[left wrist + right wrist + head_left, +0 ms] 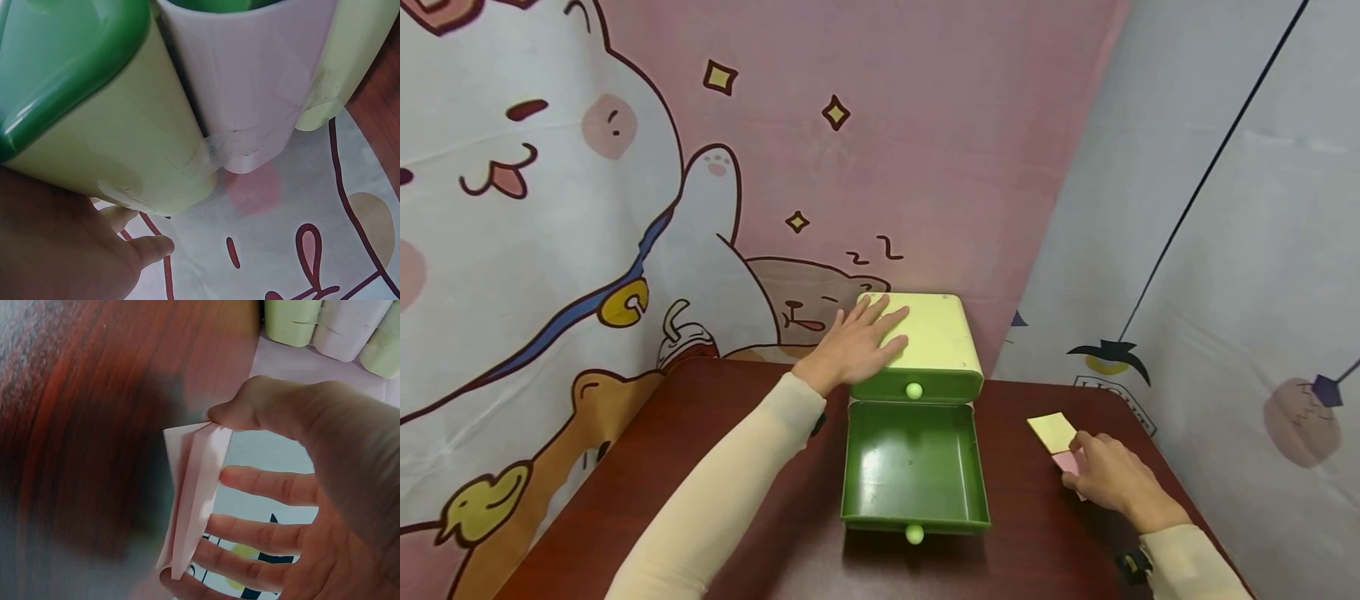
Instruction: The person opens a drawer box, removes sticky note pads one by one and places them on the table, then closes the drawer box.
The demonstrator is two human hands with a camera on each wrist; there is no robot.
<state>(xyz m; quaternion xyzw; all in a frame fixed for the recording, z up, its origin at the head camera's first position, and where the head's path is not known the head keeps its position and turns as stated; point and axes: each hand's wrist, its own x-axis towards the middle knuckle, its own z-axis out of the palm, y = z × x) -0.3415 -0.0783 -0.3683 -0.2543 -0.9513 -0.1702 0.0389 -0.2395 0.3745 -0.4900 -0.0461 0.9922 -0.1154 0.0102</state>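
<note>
My left hand (853,348) rests with fingers spread on the pale yellow top of a small drawer cabinet (936,333). Below the shut green top drawer (880,387), a green drawer (910,467) is pulled out, bare inside. To its right, my right hand (1112,475) holds a pink sticky-note pad (197,494) between thumb and fingers, low over the table. A yellow sticky-note pad (1052,432) lies just beyond it, overlapped by the pink one in the head view. In the left wrist view, the cabinet's side shows yellow and pink tiers (250,81).
The dark red-brown table (760,533) carries the cabinet near its back edge. Behind and to the right hangs a cloth backdrop (925,150) with cartoon animals. Round green knobs (914,534) stick out from the drawer fronts.
</note>
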